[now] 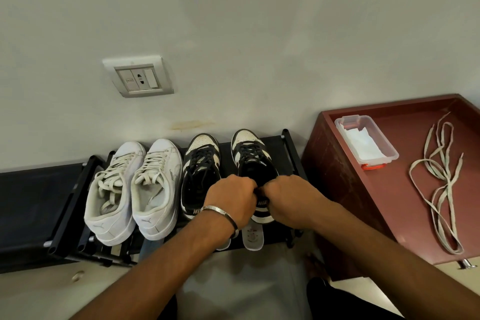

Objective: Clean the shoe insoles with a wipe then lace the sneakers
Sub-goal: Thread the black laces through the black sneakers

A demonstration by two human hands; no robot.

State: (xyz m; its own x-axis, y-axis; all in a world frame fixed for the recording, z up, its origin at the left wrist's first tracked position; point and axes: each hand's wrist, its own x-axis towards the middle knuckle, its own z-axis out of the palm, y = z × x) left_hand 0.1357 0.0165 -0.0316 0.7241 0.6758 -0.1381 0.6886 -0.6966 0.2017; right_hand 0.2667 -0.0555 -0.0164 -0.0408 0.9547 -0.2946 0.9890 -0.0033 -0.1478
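Single head-worn view, wide-angle, looking forward and steeply down.

The camera looks from above the person's forearms toward a wall, close over a low black shoe rack (pixel 65 205) at its foot. A red-brown cabinet top (pixel 415 205) fills the right edge. Straight lines bow near the borders. No second view is supplied.

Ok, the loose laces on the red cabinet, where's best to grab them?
Take the loose laces at the tangled crossing in the middle, from straight above: they lie flat on the red cabinet top, and one pinch there gathers several strands. The ends trail apart.
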